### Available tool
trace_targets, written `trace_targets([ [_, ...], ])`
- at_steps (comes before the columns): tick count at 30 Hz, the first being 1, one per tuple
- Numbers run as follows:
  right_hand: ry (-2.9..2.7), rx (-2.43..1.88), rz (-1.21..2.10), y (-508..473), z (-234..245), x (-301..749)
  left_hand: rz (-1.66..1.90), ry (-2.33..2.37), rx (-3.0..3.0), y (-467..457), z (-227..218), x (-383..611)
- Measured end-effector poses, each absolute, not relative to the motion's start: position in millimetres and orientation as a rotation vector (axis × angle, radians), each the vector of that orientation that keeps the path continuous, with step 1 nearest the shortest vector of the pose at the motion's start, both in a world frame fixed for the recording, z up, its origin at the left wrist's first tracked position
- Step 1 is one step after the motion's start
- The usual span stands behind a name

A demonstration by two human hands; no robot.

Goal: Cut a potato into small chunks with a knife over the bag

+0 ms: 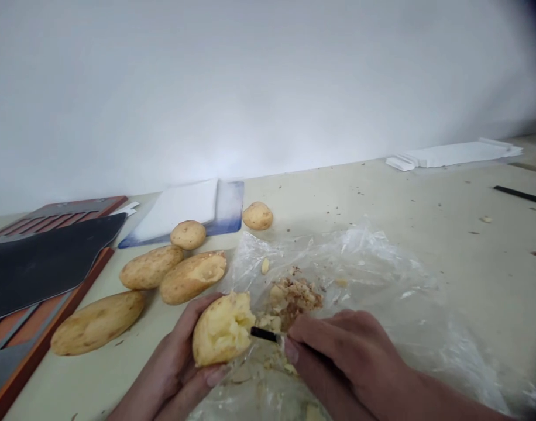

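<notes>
Left of the hands, skin-on potatoes are lying on the pale worktop, while the left hand is cupping a pale, rough-fleshed potato from below, its long axis tilting up and away. The right hand is pinching a short black peeling tool, its tip reaching the potato's right side, above a crumpled plastic bag holding peelings.
</notes>
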State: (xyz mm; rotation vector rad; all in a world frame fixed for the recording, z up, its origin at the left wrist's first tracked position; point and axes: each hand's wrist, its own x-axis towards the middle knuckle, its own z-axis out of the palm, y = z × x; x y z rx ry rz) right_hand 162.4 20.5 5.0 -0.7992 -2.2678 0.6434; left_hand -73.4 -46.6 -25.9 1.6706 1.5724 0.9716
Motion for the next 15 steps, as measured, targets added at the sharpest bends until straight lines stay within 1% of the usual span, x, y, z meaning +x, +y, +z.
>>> trace_targets([
  [4, -2.339, -0.904, 0.608, 17, 4, 162, 0.940, 1.516, 1.613, -46, -28, -76],
  [10, -2.314, -0.678, 0.619, 25, -4, 166, 0.846, 1.621, 1.859, -46, -29, -85],
  [15, -2.574, -0.702, 0.521, 25, 1, 176, 0.799, 1.587, 1.810, -49, -28, -85],
])
